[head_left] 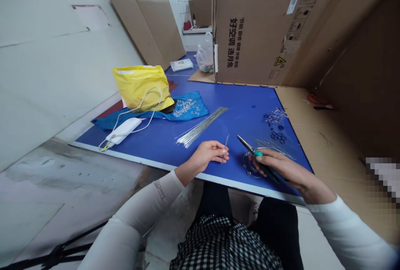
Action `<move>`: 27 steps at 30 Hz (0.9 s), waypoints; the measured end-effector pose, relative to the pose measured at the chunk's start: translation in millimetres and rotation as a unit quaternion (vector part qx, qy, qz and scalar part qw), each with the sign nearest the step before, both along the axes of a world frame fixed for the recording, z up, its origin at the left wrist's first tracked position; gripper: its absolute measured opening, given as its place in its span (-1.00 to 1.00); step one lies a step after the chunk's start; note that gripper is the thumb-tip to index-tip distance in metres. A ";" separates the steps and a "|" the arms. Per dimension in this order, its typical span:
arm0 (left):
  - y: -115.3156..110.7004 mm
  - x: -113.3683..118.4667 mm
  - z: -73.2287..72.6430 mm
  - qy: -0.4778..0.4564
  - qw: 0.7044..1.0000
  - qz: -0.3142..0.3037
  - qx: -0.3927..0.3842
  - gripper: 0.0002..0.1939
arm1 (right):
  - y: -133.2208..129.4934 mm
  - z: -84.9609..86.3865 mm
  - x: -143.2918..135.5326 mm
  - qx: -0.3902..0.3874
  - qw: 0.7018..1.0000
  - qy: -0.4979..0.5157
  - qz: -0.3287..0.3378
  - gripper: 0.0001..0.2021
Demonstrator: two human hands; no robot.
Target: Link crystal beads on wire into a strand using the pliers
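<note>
While left hand (210, 154) pinches a thin wire (226, 139) jutting ahead of it | right hand (279, 163) grips green-handled pliers (245, 143)

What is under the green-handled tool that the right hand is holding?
Beneath the green-handled tool, beaded wire loops show against the blue tabletop. The tool and right hand hide whatever lies directly behind them.

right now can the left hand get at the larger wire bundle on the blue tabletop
Probably yes: the larger wire bundle lies on the blue tabletop just beyond the left hand, with nothing visible between them, though that hand pinches a thin piece.
</note>
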State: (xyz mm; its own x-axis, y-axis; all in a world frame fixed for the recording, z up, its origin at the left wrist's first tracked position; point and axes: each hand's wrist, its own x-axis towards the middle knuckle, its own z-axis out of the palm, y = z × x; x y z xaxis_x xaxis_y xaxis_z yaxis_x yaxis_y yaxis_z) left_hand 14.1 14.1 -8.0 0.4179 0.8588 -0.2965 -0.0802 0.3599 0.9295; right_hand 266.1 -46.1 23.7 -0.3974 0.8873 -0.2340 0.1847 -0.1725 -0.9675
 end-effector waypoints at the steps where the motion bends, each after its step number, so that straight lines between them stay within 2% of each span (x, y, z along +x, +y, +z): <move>1: -1.6 -1.6 3.7 0.005 1.000 -0.017 -0.011 -0.74 | 1.3 -1.7 -0.2 -0.002 1.000 -0.002 -0.006 -0.71; 6: -8.9 -7.5 17.3 0.013 0.996 -0.070 -0.046 -0.67 | 8.1 -6.2 -5.0 -0.002 1.000 0.001 0.009 -0.69; 11: -14.2 -10.7 24.2 0.014 0.992 -0.102 -0.069 -0.63 | 10.2 5.6 -18.0 -0.011 0.999 -0.012 0.036 -0.72; 18: -14.9 -15.2 27.9 0.018 0.988 -0.122 -0.088 -0.65 | 8.0 21.6 -32.3 -0.041 0.998 -0.008 0.040 -0.72; 27: -14.6 -15.5 30.3 0.022 0.986 -0.134 -0.094 -0.68 | 10.9 15.4 -31.3 -0.076 0.996 0.017 0.040 -0.68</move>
